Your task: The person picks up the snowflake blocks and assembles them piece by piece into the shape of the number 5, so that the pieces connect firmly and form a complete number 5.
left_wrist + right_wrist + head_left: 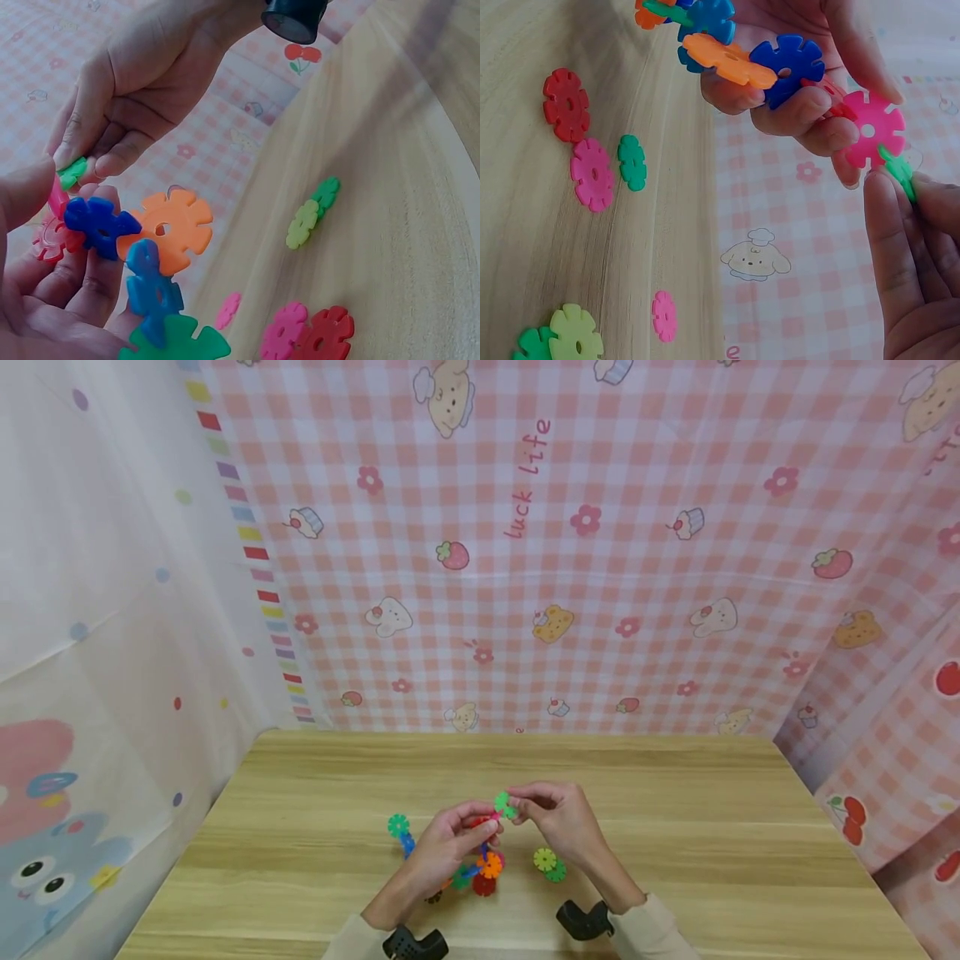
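My left hand holds a chain of plastic snowflake discs, its fingers curled under the end links. In the right wrist view the chain runs through an orange disc, a dark blue disc and a partly covered red disc to a pink disc. Between thumb and fingers, my right hand pinches a bright green disc. Its edge meets the pink disc's rim; how deep the slots engage I cannot tell. Farther left, a green disc shows beyond my left hand.
On the wooden table, a yellow-green disc overlaps a green disc right of the chain. The right wrist view also shows a loose red disc, a pink one and a green one. A checked curtain stands behind.
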